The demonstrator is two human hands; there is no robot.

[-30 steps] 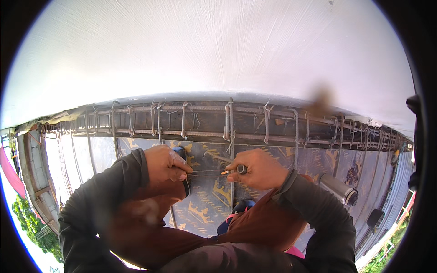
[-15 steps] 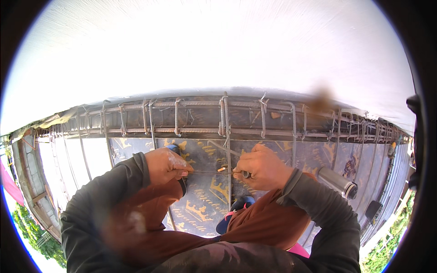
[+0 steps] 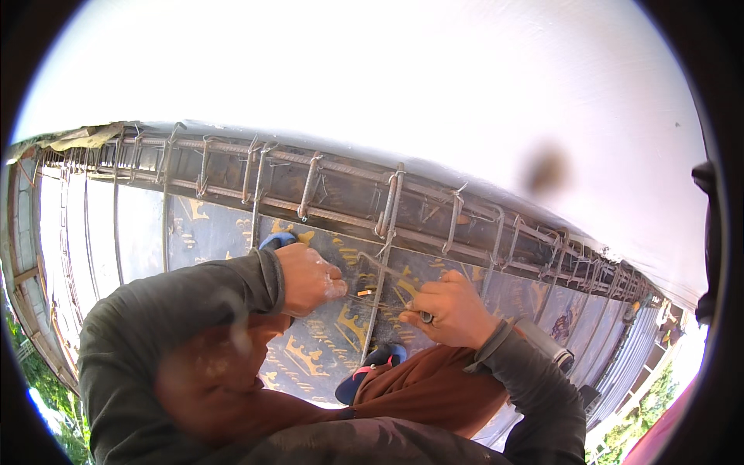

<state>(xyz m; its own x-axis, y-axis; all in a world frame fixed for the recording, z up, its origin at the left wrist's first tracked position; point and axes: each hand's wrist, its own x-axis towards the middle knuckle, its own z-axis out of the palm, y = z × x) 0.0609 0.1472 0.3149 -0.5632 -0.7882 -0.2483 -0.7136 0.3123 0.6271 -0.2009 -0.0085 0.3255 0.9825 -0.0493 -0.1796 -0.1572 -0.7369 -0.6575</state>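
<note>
My left hand [image 3: 311, 279] is closed, its fingers pinched at one end of a thin wire [image 3: 381, 305]. The wire runs low across a steel bar [image 3: 375, 304] toward my right hand [image 3: 451, 310]. That hand is wrapped round a hooked metal rod [image 3: 385, 267]; its bent tip points left over the bar, and a round tube end shows at my fingers. Exactly how the wire meets the right fingers is unclear. A small white-and-orange stub [image 3: 365, 293], like a cigarette, shows between my hands.
A rebar cage with stirrups [image 3: 310, 186] crosses in front, below a bright white surface [image 3: 349, 70]. Printed panels [image 3: 306, 353] lie under my feet in blue footwear [image 3: 370, 373]. A metal cylinder [image 3: 546, 345] rests beyond my right forearm. Corrugated sheet [image 3: 612, 364] lies farther right.
The view has tilted, so the cage now slopes down to the right. My left hand has turned, its back more toward me. My right hand still grips the rod.
</note>
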